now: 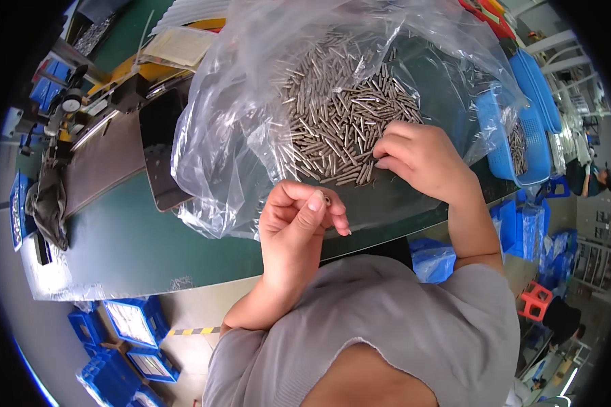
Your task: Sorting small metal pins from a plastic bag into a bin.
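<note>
A heap of small grey metal pins (343,129) lies on a large clear plastic bag (234,136) spread over the green table. In front of the heap, my left hand (292,220) is closed, thumb against forefinger. Pinched there is a small metal pin (327,201), seen nearly end-on, so most of its length is hidden. My right hand (421,156) reaches to the heap's near right edge, its fingers bent together and touching the pins. Whatever lies between those fingertips is hidden by the hand.
A blue plastic basket (526,149) holding more pins stands at the table's right edge. Left of the bag lies a dark flat tablet-like thing (161,152), near a dial gauge (71,103). Blue crates (136,322) stand on the floor at lower left; a red stool (536,300) is at right.
</note>
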### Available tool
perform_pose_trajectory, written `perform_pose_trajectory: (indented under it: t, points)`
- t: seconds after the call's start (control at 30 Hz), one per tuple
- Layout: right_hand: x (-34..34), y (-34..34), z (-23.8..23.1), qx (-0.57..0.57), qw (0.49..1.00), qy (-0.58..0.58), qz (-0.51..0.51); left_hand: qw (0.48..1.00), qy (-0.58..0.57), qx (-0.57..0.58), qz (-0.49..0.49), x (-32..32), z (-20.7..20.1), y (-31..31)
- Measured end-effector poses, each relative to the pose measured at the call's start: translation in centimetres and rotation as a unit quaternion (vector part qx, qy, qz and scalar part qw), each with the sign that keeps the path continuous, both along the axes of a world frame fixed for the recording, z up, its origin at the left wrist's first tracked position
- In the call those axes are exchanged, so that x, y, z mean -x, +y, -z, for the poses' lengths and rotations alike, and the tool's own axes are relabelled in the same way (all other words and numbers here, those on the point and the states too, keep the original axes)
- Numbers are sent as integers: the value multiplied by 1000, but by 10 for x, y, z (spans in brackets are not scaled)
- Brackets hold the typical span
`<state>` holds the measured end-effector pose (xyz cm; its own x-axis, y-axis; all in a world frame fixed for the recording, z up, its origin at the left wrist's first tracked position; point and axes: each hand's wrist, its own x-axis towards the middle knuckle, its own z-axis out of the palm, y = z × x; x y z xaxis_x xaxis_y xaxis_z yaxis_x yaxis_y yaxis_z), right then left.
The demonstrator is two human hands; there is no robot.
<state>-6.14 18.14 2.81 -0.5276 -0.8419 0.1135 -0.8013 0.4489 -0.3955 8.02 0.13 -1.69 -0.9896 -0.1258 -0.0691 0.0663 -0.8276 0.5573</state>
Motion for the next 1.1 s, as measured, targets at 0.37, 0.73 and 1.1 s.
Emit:
perform_pose_trajectory:
  t: [0.37,0.73,1.1]
  points:
    - [-4,18,-9,283,896,-334,75,998,-40,22,42,19,-19,35]
    - [-18,21,-6,298,871,-390,31,994,-40,-15,101,29,0,43]
    - [-10,17,4,355,848,-384,88,995,-27,-3,92,32,3,42]
